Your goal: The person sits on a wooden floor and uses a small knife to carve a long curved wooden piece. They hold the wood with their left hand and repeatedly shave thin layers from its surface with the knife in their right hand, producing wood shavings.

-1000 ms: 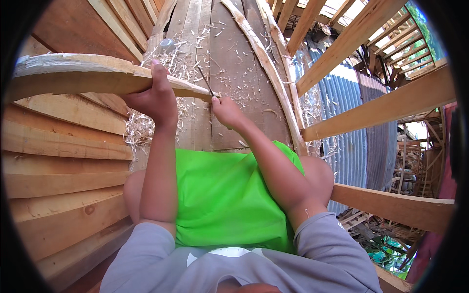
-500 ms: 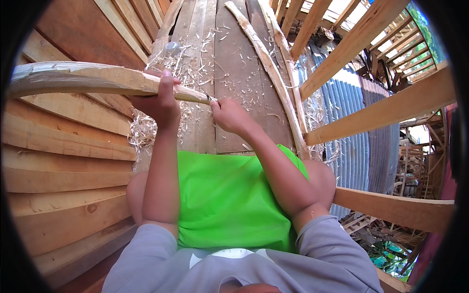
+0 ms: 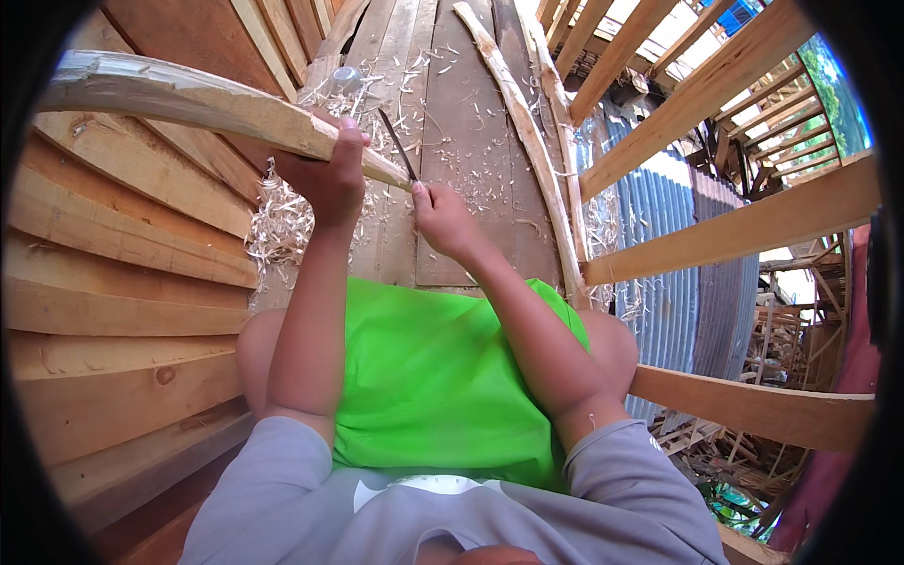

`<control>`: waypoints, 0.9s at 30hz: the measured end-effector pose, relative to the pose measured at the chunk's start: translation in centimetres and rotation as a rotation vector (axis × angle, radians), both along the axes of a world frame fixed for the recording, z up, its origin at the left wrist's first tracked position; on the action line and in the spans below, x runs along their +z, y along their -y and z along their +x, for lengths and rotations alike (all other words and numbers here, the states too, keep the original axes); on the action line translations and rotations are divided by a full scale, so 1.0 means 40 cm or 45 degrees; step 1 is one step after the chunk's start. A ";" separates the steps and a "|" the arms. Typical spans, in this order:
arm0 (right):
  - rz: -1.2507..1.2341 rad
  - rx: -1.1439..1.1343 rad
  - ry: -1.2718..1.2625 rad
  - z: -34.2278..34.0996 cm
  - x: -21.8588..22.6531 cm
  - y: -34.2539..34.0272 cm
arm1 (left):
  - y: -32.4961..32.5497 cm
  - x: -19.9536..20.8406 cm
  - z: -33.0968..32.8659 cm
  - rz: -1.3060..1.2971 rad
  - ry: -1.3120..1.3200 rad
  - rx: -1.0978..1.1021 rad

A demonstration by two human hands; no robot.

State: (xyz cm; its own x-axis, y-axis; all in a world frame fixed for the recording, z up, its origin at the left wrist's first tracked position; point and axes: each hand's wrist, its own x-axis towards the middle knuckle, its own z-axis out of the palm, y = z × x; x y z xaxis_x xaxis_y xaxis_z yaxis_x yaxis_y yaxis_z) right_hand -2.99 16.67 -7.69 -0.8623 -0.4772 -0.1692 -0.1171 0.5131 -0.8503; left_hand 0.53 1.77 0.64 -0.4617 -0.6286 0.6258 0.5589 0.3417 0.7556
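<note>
A long pale stripped wooden pole slants in from the upper left and tapers to its end near my right hand. My left hand is closed around it a little short of that thin end, thumb on top. In my right hand is a knife, its narrow dark blade pointing up and away. The blade crosses close by the pole's tip; whether it touches the wood I cannot tell. My fingers hide the knife's handle. A bright green cloth covers my lap below both hands.
Curly wood shavings lie heaped by the plank wall and scattered over the board floor. Near them is a small clear round container. Another stripped pole lies along the right side, beside wooden rails and corrugated metal sheets.
The knife blade has swung up, showing more of its length. The pole's far left end has risen, so the pole slants more. My left hand has shifted slightly right.
</note>
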 end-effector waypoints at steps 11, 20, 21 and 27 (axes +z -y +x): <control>-0.056 -0.114 -0.353 0.030 -0.059 0.011 | 0.008 0.006 0.015 0.128 -0.115 -0.237; -0.479 -0.218 0.662 -0.014 -0.062 -0.034 | 0.011 0.040 0.042 0.228 -0.289 -0.631; -0.487 -0.226 0.618 -0.007 -0.074 -0.023 | 0.016 0.033 0.046 0.239 -0.282 -0.653; -0.034 -0.477 1.016 0.033 -0.162 0.053 | 0.052 -0.010 0.054 0.321 -0.310 -0.427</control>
